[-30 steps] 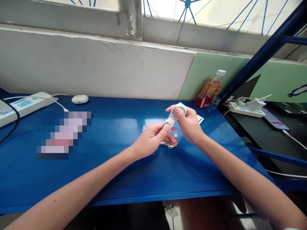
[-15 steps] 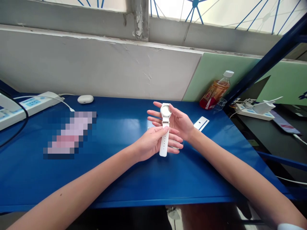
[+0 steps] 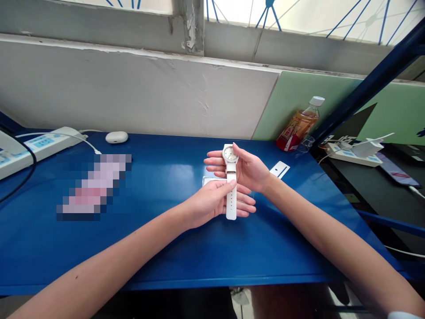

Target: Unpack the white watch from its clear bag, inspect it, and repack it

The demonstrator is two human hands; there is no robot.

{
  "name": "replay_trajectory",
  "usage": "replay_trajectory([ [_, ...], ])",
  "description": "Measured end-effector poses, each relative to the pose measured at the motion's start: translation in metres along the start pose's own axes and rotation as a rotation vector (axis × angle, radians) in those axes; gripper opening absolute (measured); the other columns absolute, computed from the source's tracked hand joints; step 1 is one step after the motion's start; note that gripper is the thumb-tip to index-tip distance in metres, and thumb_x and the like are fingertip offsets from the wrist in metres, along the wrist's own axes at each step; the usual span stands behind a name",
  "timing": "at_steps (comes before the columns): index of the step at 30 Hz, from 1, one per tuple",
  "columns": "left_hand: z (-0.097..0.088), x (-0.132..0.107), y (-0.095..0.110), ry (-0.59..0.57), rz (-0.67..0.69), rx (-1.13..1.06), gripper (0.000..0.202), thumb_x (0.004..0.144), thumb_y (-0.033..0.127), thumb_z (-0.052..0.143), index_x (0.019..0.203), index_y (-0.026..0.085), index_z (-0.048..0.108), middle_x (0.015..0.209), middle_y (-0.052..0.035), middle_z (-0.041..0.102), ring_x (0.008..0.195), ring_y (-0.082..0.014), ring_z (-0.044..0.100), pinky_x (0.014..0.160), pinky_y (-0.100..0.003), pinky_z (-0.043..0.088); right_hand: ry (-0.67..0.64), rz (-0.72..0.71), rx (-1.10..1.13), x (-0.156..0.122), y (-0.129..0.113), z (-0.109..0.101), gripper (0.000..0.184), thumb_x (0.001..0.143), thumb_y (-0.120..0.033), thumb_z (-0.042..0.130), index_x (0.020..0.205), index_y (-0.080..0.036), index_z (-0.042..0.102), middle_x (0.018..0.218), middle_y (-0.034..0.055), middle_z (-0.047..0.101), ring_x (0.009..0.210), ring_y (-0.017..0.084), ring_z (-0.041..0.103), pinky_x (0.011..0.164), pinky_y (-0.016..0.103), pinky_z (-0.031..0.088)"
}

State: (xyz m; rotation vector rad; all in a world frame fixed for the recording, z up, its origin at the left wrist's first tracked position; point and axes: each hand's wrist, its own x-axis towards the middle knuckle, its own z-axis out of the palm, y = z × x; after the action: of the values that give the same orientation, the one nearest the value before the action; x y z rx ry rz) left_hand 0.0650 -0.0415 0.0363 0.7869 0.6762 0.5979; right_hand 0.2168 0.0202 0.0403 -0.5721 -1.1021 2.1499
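Note:
A white wristwatch (image 3: 230, 181) with a round face and a long white strap is held over the middle of the blue table (image 3: 159, 248). My right hand (image 3: 244, 173) holds the watch head, thumb on its edge and fingers stretched out behind it. My left hand (image 3: 209, 201) pinches the strap a little below the face, and the strap's end hangs down over my right hand's fingers. A clear plastic case (image 3: 209, 180) lies on the table just behind my hands.
A white earbud case (image 3: 116, 137) and a white power strip (image 3: 36, 146) with cables lie at the back left. A blurred patch (image 3: 94, 186) covers something left of centre. A tea bottle (image 3: 299, 125) stands at the back right, a white card (image 3: 279, 169) near it.
A second ago my right hand was closed round the watch head with the strap bunched between both hands. The strap now hangs straight, and my right hand's fingers have spread out behind the watch.

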Motion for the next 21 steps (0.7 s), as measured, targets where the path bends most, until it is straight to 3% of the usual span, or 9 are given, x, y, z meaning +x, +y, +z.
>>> replay_trajectory([
  [7, -0.001, 0.001, 0.001, 0.051, 0.007, 0.010, 0.038, 0.106, 0.027, 0.040, 0.097, 0.004, 0.069, 0.092, -0.0207, 0.076, 0.079, -0.0241, 0.076, 0.072, -0.035, 0.061, -0.031, -0.025, -0.018, 0.000, -0.003, -0.001, 0.060, 0.104, -0.053, 0.024, 0.117, -0.015, 0.068, 0.121, 0.0118, 0.073, 0.108, 0.022, 0.070, 0.102, 0.041, 0.052],
  [15, 0.000, 0.003, 0.004, 0.086, 0.003, 0.052, 0.037, 0.106, 0.026, 0.040, 0.098, 0.004, 0.068, 0.092, -0.0207, 0.076, 0.078, -0.0238, 0.076, 0.071, -0.035, 0.061, -0.024, -0.008, 0.059, -0.002, -0.008, 0.004, 0.067, 0.106, -0.047, 0.012, 0.118, -0.010, 0.067, 0.118, 0.0140, 0.074, 0.102, 0.022, 0.072, 0.099, 0.038, 0.053],
  [21, 0.000, 0.001, 0.004, 0.113, -0.009, 0.099, 0.039, 0.105, 0.034, 0.044, 0.100, 0.005, 0.069, 0.096, -0.0208, 0.076, 0.082, -0.0242, 0.076, 0.072, -0.034, 0.062, -0.003, -0.004, 0.105, -0.002, -0.012, 0.007, 0.074, 0.106, -0.047, 0.006, 0.114, -0.007, 0.068, 0.112, 0.0148, 0.076, 0.101, 0.021, 0.073, 0.097, 0.035, 0.054],
])
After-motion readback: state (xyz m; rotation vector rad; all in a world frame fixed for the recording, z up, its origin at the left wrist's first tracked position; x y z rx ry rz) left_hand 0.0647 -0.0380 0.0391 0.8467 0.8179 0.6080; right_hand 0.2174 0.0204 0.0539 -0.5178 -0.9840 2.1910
